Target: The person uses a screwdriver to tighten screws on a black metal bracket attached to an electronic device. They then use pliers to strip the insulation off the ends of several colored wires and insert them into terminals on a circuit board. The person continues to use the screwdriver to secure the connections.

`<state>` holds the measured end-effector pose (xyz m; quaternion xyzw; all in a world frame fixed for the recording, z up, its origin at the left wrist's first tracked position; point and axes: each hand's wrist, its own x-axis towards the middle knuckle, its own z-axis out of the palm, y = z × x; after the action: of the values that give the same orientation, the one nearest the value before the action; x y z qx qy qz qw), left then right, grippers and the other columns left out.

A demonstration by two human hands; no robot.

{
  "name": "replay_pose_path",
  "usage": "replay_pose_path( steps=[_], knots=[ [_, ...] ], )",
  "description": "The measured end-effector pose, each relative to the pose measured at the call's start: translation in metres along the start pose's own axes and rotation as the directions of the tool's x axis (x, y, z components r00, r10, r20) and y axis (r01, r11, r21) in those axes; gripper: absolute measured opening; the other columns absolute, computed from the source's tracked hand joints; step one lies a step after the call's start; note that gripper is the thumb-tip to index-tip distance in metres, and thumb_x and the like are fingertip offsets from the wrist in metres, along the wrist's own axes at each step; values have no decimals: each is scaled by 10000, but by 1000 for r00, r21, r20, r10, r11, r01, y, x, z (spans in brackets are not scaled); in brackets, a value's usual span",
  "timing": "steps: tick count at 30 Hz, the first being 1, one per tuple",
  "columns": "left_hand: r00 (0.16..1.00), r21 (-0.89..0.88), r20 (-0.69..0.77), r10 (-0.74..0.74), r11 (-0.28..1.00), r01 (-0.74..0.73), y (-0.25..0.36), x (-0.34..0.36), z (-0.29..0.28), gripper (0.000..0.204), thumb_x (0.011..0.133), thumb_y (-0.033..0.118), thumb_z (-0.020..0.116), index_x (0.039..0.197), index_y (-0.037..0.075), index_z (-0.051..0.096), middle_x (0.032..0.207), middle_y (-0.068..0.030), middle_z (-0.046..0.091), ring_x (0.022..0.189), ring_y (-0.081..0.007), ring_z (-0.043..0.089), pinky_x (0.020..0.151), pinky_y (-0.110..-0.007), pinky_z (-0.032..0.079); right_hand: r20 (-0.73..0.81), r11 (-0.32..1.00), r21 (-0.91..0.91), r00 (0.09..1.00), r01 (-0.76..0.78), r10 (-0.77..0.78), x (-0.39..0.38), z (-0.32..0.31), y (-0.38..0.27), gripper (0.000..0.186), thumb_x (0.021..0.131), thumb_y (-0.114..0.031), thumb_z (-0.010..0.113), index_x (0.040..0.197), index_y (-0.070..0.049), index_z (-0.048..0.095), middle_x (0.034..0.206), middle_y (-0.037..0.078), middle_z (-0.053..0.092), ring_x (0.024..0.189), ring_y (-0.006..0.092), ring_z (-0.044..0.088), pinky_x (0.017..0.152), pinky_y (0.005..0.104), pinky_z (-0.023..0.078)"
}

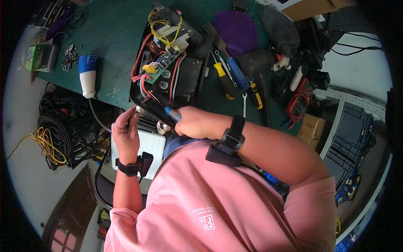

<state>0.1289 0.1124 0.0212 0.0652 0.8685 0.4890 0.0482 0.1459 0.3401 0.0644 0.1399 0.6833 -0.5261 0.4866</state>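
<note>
Your right hand (193, 122) is closed around a blue-handled tool (170, 112), with part of the handle showing past your curled fingers. That handle slants up and to the left out of your fist, pointing at the near end of an open black case (193, 84); you can't tell from here where its tip sits. Your left hand (127, 126) is at the near left corner of the case, thumb and fingers drawn together; whether they pinch something small cannot be told.

The case lies just beyond both your hands, on the green bench (113, 35), its long axis running away from you and leaning a little to the right. Inside it, a circuit board (156, 78) slants the same way, with yellow wires (161, 25) looping over its far end.

The black near edge of the case and your own right fist stand in the way, covering the spot where your hands meet it. Left of your left hand and farther off is a blue-and-white wrapped handle (87, 77), its cable trailing back toward your wrist. Beyond your right forearm lie a wrench (244, 103), a yellow screwdriver (221, 73) and a black-headed mallet (256, 61)
</note>
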Motion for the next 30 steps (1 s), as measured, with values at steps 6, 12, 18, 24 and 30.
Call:
replay_pose_path(
  steps=[6,12,18,24,30],
  knots=[
    [1000,8,-18,-1,1000,1,2,0,1,157,862,13,635,1015,-5,670,864,-100,682,768,-144,620,702,-262,476,11,995,89,999,-51,50,2,2,-1,181,715,-101,600,860,5,575,675,68,547,550,151,501,475,326,381],
    [1000,37,-14,6,999,-6,6,1,0,157,863,15,635,1014,-7,670,864,-99,679,774,-145,620,705,-261,476,62,909,412,997,-59,37,6,4,14,199,714,-124,615,871,-9,571,681,43,530,549,133,487,478,302,386],
    [1000,17,-15,-9,1000,10,2,0,0,161,860,6,635,1017,-11,670,865,-99,678,780,-139,614,715,-265,478,-58,990,138,998,0,8,0,6,2,208,701,-118,611,871,-8,567,673,38,517,543,125,482,475,295,386],
    [1000,-13,-21,-14,1000,14,4,0,1,160,860,3,635,1016,-14,669,864,-98,676,776,-137,608,713,-263,476,18,948,314,998,-58,55,0,2,3,213,712,-117,599,895,-14,559,670,45,517,567,120,491,471,288,388],
    [1000,-11,-27,-10,1000,9,0,-1,1,159,856,-1,633,1011,-13,669,841,-105,667,754,-159,611,702,-270,474,3,991,16,991,136,-136,5,-2,2,194,763,-126,566,907,3,557,744,93,575,634,198,559,544,341,457]
  ],
)
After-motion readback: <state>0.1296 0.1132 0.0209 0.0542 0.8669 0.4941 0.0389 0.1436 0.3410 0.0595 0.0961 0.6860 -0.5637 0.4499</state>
